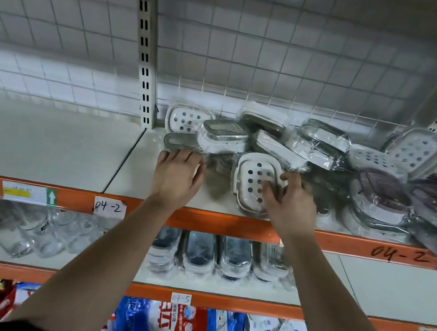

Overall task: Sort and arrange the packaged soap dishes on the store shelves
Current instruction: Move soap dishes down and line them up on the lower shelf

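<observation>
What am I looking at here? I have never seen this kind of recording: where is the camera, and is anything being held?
There is no machine. A person works with bare hands, and the single picture comes from a camera worn on their head, looking forward and down at store shelves. On the upper shelf lies a jumbled pile of plastic-wrapped soap dishes. The left hand lies flat on the shelf, its fingertips at a grey-lidded dish. The right hand spreads its fingers over a white dish with holes. That hand is blurred, and no firm grip shows. The shelf below carries a neater row of wrapped dishes and drinking glasses.
</observation>
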A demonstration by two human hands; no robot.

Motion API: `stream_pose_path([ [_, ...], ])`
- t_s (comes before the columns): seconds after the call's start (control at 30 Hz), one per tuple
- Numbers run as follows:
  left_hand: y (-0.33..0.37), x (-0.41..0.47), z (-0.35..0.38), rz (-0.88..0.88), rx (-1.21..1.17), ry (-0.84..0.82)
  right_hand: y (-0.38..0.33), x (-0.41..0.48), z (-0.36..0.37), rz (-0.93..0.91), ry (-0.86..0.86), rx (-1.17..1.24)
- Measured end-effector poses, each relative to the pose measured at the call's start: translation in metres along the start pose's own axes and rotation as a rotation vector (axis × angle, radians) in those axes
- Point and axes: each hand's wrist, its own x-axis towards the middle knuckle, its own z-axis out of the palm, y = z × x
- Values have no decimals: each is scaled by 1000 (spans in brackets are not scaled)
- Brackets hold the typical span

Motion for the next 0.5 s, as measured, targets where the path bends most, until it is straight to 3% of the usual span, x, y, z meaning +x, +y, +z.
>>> stream_pose_path([
  [0.2,2,-5,-1,-23,28,22,-1,1,-2,-13,-57,-58],
  [0.5,0,-6,1,-60,18,21,3,-2,18,-42,42,185],
])
